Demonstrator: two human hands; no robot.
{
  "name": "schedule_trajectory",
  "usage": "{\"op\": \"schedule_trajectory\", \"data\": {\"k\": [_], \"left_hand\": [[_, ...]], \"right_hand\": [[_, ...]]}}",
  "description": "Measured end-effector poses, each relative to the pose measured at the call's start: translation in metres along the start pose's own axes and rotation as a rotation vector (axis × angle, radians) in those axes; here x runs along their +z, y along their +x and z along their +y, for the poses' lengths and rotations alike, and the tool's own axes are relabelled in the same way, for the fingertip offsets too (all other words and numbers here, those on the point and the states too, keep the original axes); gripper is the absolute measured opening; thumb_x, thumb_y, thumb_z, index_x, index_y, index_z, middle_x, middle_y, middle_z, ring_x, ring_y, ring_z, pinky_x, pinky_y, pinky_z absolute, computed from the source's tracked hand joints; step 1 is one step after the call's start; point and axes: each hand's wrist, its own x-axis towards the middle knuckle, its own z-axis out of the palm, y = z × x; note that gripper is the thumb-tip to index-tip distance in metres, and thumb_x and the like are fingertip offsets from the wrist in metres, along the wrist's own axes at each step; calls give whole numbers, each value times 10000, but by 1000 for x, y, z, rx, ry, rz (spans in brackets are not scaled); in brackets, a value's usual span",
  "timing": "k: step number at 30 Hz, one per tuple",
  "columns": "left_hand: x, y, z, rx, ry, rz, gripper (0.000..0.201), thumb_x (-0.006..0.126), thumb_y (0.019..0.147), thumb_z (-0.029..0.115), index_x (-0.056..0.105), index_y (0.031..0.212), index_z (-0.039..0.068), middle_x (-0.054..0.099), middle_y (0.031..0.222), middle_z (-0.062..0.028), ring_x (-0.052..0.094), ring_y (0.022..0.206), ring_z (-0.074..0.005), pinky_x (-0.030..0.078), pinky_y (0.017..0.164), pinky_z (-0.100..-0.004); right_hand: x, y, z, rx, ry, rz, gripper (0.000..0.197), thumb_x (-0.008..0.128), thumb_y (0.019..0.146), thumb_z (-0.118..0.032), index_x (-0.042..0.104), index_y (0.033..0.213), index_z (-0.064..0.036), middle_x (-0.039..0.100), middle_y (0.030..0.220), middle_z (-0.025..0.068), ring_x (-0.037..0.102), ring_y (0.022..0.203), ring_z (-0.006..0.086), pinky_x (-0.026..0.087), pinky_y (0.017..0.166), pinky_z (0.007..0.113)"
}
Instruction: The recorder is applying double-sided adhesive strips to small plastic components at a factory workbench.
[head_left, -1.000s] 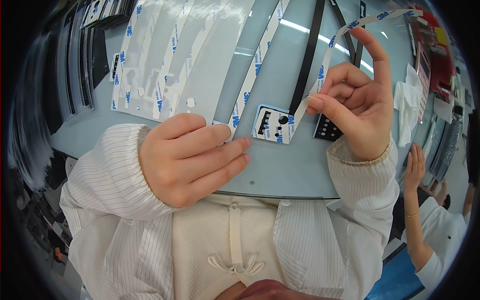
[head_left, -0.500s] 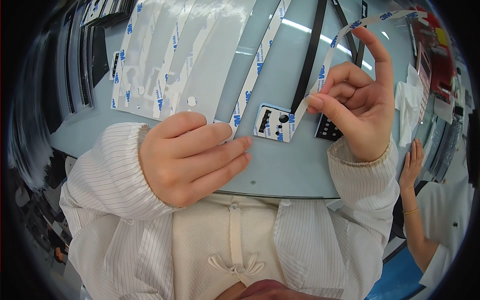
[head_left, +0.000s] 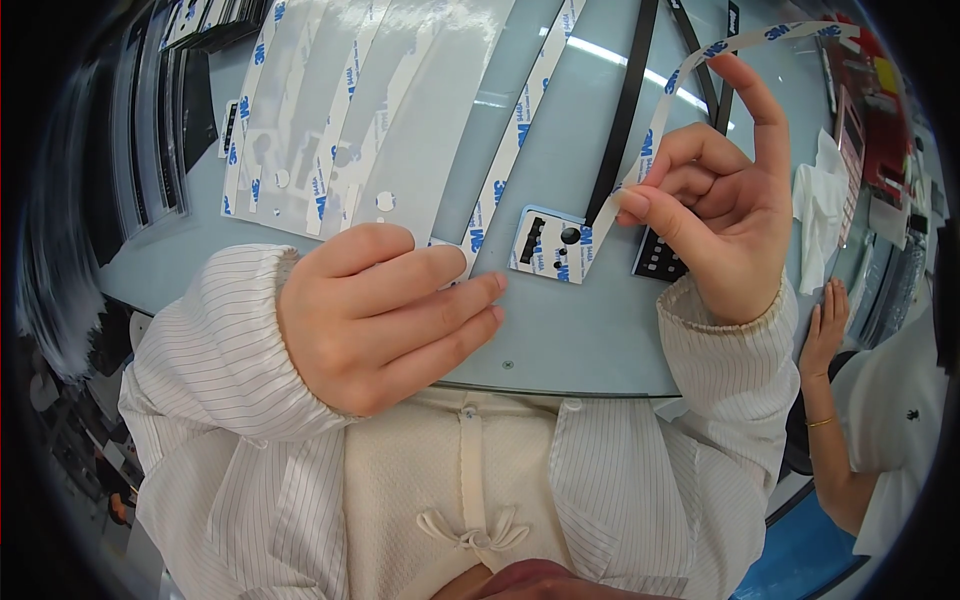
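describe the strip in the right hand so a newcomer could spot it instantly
Start at the pale table and find the person's right hand over its right side. Pinched there is a narrow blue-printed strip. It arcs over toward the upper right, whereas the flat white strip and black strip to its left run nearly straight.

White strip (head_left: 745,42), blue-printed, curls up and rightward from small panel (head_left: 547,258); panel lies flat, white-faced, blue-printed, dark holes through.
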Motion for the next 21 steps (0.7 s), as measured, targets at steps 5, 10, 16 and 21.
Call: {"op": "schedule_trajectory", "data": {"k": [5,10,16,21], "left_hand": [[1,0,0,-5,0,-1,280,694,713,101,725,987,51,736,1076,-68,607,880,-186,429,759,-301],[-1,1,2,-15,-42,18,269,713,647,58,711,909,-3,728,997,-114,652,905,-236,466,706,-318],[1,2,1,-14,-50,16,263,712,654,53,712,911,-4,728,998,-116,653,906,-236,466,699,-314],[0,2,2,-18,-49,17,257,714,658,52,712,910,-1,728,996,-116,654,906,-234,465,695,-312]], "right_hand": [[-1,0,1,-5,1,-5,931,745,780,111,184,1513,-9,648,881,112,720,779,183,607,766,285],[1,0,0,2,-8,8,929,745,778,111,190,1513,-12,648,882,110,720,778,181,606,764,282],[0,0,1,-1,-37,17,924,750,776,105,202,1511,-14,650,878,106,716,775,173,603,763,272],[0,-1,1,-5,-45,13,921,751,778,101,206,1511,-16,650,877,105,713,775,166,601,763,267]]}}
